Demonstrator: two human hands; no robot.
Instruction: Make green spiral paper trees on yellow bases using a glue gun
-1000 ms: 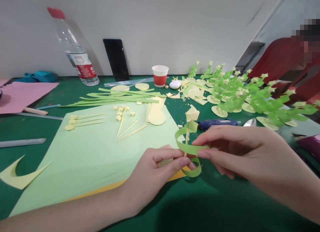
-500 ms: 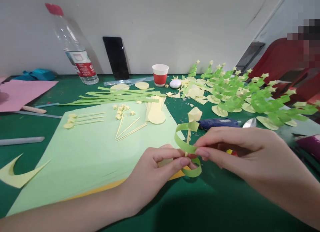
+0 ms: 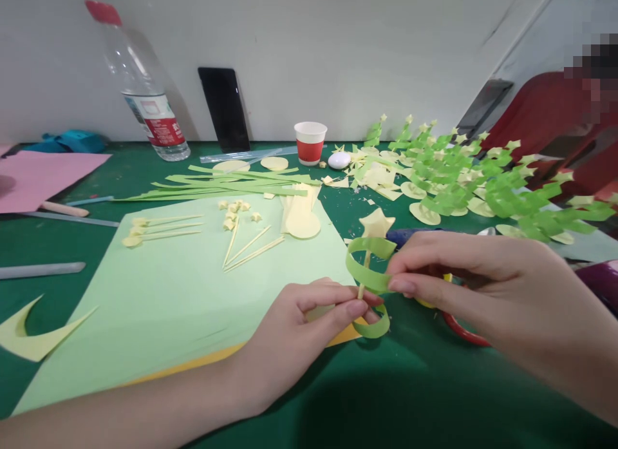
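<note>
Pinching the green strip [image 3: 367, 281] coiled around the stick [image 3: 361, 292], the right hand [image 3: 476, 265] had edged toward 3 o'clock, while the star [image 3: 376, 224], 1 o'clock from the left hand [image 3: 306, 326] clasping that stick, turned face-on, suggesting an adjusted coil.

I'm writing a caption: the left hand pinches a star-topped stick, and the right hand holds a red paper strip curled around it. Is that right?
Not quite: the head view shows the right hand holding a green paper strip, not red, curled around the star-topped stick that the left hand pinches.
</note>
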